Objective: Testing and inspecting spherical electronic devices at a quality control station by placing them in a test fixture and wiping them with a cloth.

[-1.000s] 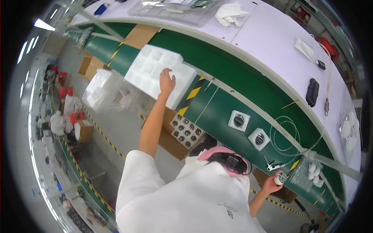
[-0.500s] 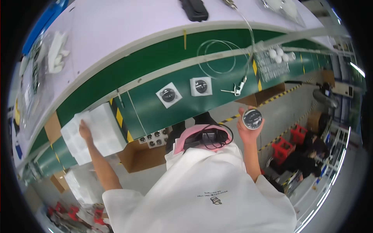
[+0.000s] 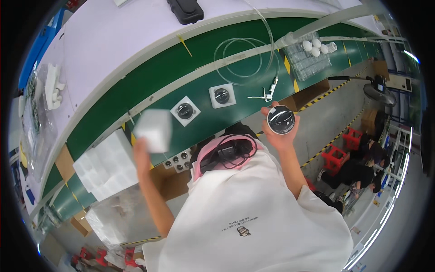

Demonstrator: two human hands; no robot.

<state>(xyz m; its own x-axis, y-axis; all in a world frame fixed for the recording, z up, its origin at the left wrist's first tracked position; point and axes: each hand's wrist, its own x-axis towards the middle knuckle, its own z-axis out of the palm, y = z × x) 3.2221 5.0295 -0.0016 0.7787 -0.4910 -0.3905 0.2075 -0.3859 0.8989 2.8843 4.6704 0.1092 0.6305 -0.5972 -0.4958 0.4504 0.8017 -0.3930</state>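
My left hand grips a white foam block, blurred by motion, above the green bench. To its left lies a stack of white foam blocks. My right hand is wrapped round a round part with a glossy dark dome and a white rim, dome upward. Between the hands, on the green surface, two square white foam pieces each carry a dark dome: the left dome and the right dome. An air blow gun with a clear hose rests just beyond my right hand.
A clear tray with several white round parts stands at the far right. Below the bench edge, a cardboard box sits near several dark domes in white foam. A black device lies on the white upper table.
My left hand has lifted a foam block off the stack and carried it right, towards the foam pieces with domes. My right hand still holds the domed part. The view has shifted somewhat.
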